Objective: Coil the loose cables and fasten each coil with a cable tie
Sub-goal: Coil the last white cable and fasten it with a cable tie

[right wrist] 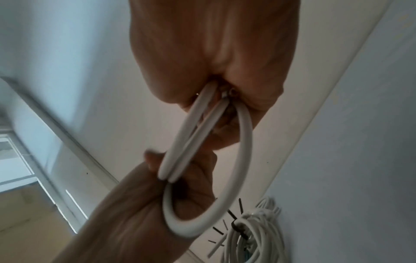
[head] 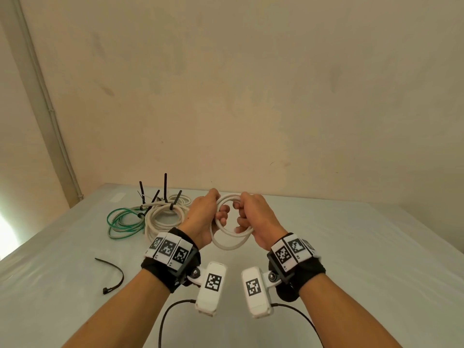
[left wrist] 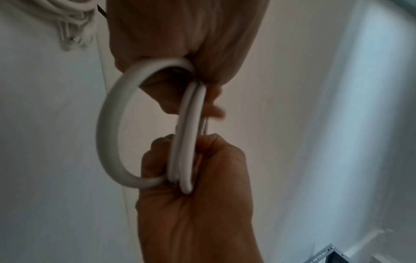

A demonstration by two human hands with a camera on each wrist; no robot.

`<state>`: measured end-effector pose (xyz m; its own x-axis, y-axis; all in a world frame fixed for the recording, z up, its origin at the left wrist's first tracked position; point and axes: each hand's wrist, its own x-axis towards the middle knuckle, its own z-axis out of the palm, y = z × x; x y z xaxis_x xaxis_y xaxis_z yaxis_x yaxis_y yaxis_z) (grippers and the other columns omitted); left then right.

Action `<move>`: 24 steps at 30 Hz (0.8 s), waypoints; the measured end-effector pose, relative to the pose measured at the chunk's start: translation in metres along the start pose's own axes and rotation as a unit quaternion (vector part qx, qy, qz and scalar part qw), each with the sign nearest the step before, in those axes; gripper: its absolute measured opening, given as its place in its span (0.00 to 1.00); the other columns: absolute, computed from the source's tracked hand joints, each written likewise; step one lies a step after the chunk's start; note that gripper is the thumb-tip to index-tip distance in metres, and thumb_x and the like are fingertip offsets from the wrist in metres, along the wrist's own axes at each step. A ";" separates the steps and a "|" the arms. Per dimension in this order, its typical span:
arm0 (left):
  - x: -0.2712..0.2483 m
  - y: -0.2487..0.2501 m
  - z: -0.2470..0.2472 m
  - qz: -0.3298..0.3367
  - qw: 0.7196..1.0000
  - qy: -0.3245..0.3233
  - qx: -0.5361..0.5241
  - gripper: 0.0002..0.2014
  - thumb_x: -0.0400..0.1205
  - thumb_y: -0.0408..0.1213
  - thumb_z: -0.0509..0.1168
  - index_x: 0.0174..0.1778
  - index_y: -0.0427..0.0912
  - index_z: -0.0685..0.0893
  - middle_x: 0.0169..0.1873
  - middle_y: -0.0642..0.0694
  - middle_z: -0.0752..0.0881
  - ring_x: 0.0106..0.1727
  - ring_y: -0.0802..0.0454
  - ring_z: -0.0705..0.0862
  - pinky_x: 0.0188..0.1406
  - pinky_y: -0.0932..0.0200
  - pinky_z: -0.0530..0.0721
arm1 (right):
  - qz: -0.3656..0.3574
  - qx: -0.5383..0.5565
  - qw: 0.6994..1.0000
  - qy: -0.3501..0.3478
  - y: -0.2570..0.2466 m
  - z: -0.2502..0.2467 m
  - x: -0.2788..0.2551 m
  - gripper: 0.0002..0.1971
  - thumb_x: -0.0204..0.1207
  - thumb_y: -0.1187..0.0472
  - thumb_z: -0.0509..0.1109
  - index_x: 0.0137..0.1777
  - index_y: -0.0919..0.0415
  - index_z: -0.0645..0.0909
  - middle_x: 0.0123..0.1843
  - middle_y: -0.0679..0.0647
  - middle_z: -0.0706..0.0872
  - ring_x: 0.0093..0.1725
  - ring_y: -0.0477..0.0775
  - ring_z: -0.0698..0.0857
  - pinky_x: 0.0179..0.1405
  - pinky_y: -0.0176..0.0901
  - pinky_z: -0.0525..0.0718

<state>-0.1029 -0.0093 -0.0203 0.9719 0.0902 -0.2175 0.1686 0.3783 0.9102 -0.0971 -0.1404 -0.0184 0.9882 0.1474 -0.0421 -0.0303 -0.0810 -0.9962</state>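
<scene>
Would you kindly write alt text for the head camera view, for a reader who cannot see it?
Two hands hold a small white cable coil above a pale table, the left hand and right hand each gripping one side. Tied white coils and a green coil lie at the far left; a loose black cable tie lies nearer.

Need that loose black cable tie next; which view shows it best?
The head view: the loose black cable tie lies curved on the table, left of the left hand, apart from the tied coils. Neither wrist view shows it; they show only both hands gripping the white cable coil.
</scene>
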 end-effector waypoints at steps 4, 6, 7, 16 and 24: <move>0.007 0.008 -0.003 -0.041 0.998 -0.001 -0.043 0.12 0.84 0.35 0.58 0.34 0.42 0.73 0.19 0.51 0.68 0.14 0.59 0.61 0.07 0.67 0.57 | 0.031 0.126 0.991 -0.044 -0.002 0.006 -0.006 0.11 0.84 0.59 0.59 0.39 0.58 0.73 0.28 0.49 0.60 0.23 0.47 0.58 0.19 0.39 0.65; 0.011 0.011 -0.006 -0.068 0.997 -0.005 -0.048 0.13 0.84 0.35 0.59 0.32 0.42 0.73 0.18 0.51 0.67 0.13 0.60 0.60 0.07 0.68 0.56 | 0.032 0.138 0.988 -0.063 -0.001 0.007 -0.007 0.17 0.88 0.49 0.64 0.39 0.57 0.72 0.30 0.49 0.59 0.24 0.47 0.57 0.19 0.38 0.63; 0.012 0.012 -0.006 -0.076 0.996 -0.006 -0.045 0.13 0.84 0.36 0.60 0.32 0.42 0.73 0.18 0.51 0.67 0.13 0.60 0.60 0.07 0.68 0.56 | 0.023 0.122 0.990 -0.062 0.000 0.007 -0.007 0.20 0.89 0.45 0.65 0.39 0.56 0.73 0.29 0.48 0.59 0.24 0.47 0.58 0.19 0.37 0.63; -0.009 -0.003 -0.007 0.049 0.989 -0.084 0.109 0.13 0.92 0.47 0.61 0.54 0.39 0.81 0.27 0.48 0.74 0.25 0.52 0.73 0.24 0.59 0.78 | -0.049 0.006 0.998 0.044 0.018 0.005 0.001 0.23 0.92 0.42 0.58 0.42 0.59 0.76 0.23 0.44 0.66 0.21 0.46 0.66 0.20 0.39 0.69; -0.015 0.034 -0.033 0.023 0.919 -0.152 0.364 0.24 0.92 0.47 0.50 0.60 0.39 0.89 0.48 0.37 0.94 0.50 0.49 0.91 0.64 0.47 0.86 | -0.097 -0.155 0.983 0.006 0.017 0.005 0.008 0.29 0.91 0.39 0.55 0.43 0.63 0.81 0.17 0.42 0.70 0.16 0.45 0.70 0.26 0.44 0.73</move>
<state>-0.1176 0.0328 0.0020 0.9630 -0.2123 -0.1657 0.0846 -0.3457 0.9345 -0.0906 -0.1361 -0.0358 0.9726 0.1789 0.1483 0.2037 -0.3499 -0.9143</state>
